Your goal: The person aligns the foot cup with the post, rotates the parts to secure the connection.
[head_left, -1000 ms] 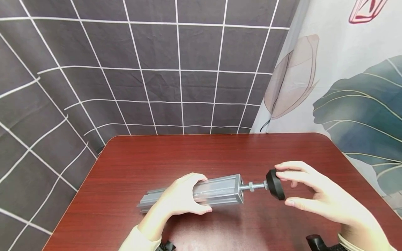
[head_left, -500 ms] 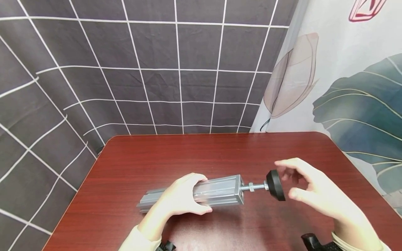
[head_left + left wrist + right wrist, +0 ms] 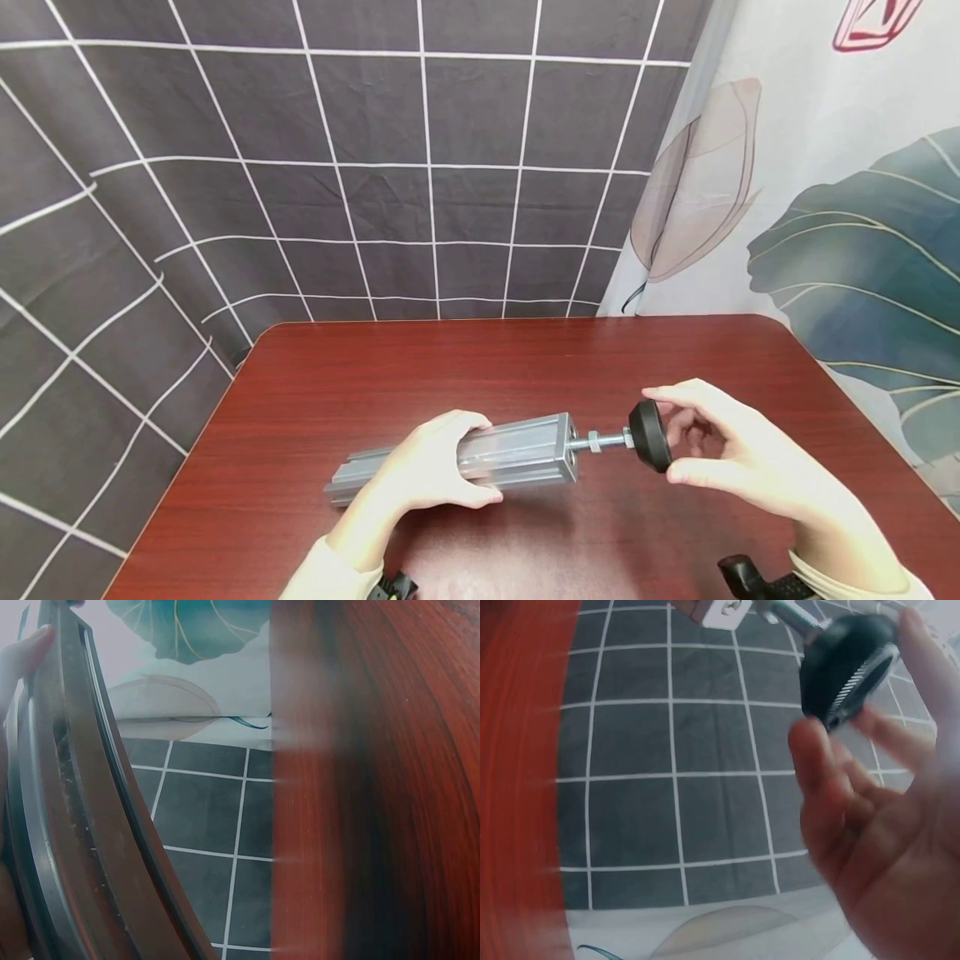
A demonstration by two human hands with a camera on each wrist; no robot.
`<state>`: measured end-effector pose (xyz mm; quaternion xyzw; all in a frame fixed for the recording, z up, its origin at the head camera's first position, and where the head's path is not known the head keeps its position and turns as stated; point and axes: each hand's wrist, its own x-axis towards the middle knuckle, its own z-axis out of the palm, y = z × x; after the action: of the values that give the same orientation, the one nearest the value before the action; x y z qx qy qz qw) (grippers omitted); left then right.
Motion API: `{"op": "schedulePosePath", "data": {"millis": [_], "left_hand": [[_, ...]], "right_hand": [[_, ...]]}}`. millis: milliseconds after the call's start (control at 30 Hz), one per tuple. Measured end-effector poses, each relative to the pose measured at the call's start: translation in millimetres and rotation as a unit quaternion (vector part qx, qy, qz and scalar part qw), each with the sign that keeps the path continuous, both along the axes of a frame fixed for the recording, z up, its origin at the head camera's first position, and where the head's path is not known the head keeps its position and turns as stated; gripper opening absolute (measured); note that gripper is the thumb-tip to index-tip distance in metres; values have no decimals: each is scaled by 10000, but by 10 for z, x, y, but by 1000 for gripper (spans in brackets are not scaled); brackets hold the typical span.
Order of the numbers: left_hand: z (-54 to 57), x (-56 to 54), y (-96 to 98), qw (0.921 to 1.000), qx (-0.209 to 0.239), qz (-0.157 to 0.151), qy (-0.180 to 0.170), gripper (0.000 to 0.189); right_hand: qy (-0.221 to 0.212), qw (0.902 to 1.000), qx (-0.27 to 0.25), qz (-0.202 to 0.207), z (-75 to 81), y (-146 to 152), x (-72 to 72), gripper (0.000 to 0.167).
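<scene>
My left hand (image 3: pixel 435 467) grips a grooved aluminium extrusion profile (image 3: pixel 517 452) from above, thumb on the near side and fingers over the far side. It lies roughly level across the middle of the view, its shadow on the table below. From its right end a threaded rod (image 3: pixel 611 440) with a hex nut (image 3: pixel 595 442) sticks out, bearing a black round levelling foot (image 3: pixel 649 435). My right hand (image 3: pixel 750 454) pinches that foot by its rim, thumb below and index finger above. In the right wrist view, the foot's ribbed underside (image 3: pixel 855 686) faces the palm.
The red-brown wooden table (image 3: pixel 480 367) spreads beneath both hands. Behind it hangs a dark grey cloth (image 3: pixel 382 200) with white grid lines, and a white leaf-patterned curtain (image 3: pixel 825 158) on the right. Black wrist straps (image 3: pixel 765 583) show at the lower edge.
My right hand's fingers were at the foot, came off it half a second ago, and now pinch its rim again. The profile has shifted very slightly left in my left hand.
</scene>
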<state>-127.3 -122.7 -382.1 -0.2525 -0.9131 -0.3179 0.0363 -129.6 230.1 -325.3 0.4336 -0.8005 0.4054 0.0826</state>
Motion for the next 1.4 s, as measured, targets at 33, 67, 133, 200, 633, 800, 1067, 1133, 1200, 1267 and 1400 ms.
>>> {"op": "schedulePosePath", "data": {"millis": [33, 67, 133, 200, 633, 800, 1067, 1133, 1200, 1267, 1400], "left_hand": [[-2, 1, -1, 10000, 11, 2, -20, 67], [-2, 3, -1, 10000, 19, -2, -42, 67], [-3, 3, 0, 10000, 25, -27, -34, 66], [-2, 4, 1, 10000, 76, -48, -27, 66], [-2, 2, 6, 10000, 67, -18, -30, 66], [-4, 3, 18, 10000, 46, -32, 10, 66], [-10, 4, 22, 10000, -9, -14, 27, 66], [-11, 7, 22, 10000, -20, -29, 16, 66], [-12, 7, 21, 10000, -32, -44, 14, 66], [-10, 6, 21, 10000, -43, -38, 13, 66], [-14, 6, 17, 10000, -61, -26, -10, 66]], "right_hand": [[-102, 9999, 5, -109, 3, -13, 4, 73], [-238, 9996, -5, -164, 8, -22, 7, 73], [-260, 9992, 92, -306, 16, -19, 11, 74], [-184, 9993, 157, -276, 27, 6, 15, 85], [1027, 9941, 352, 53, 41, 35, 9, 68], [623, 9971, 280, -338, 17, 2, 19, 78], [411, 9979, 419, -260, 40, 79, 25, 92], [486, 9969, 587, -191, 61, 120, 49, 96], [499, 9952, 817, -199, 74, 133, 78, 92], [477, 9932, 1033, -241, 75, 122, 92, 87], [436, 9930, 1096, -94, 61, 81, 75, 79]]}}
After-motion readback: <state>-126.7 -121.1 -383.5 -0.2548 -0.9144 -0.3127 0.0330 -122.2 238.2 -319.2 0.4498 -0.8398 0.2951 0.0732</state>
